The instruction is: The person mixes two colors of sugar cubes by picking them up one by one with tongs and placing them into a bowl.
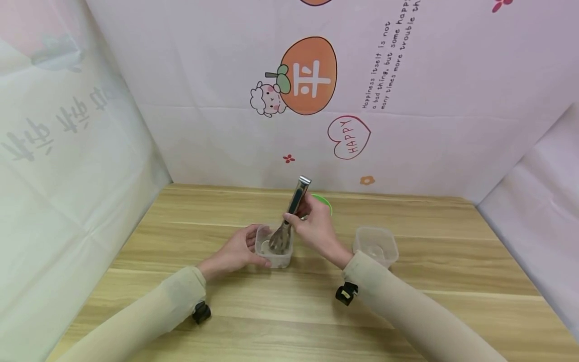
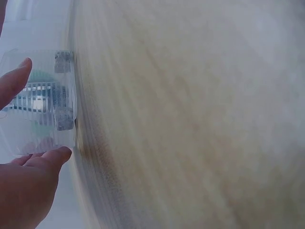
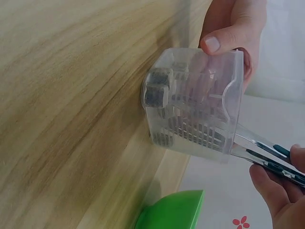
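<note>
My left hand (image 1: pixel 236 252) grips a small clear plastic container (image 1: pixel 281 261) from its left side, thumb at the front and fingers round the back. Metal tongs (image 1: pixel 296 201) with dark green grips are pinched in my right hand (image 1: pixel 317 227). They slant down, with their slotted heads inside the container. Several small grey blocks (image 3: pixel 156 97) lie at the container's bottom in the right wrist view. Whether the tongs hold a block cannot be made out through the cloudy wall.
A green bowl (image 1: pixel 326 203) stands behind my right hand, partly hidden by it. To the right, a second clear container (image 1: pixel 375 246) is on the wooden table (image 1: pixel 434 241), near my right sleeve. A printed white cloth (image 1: pixel 217 136) rises along the table's back edge.
</note>
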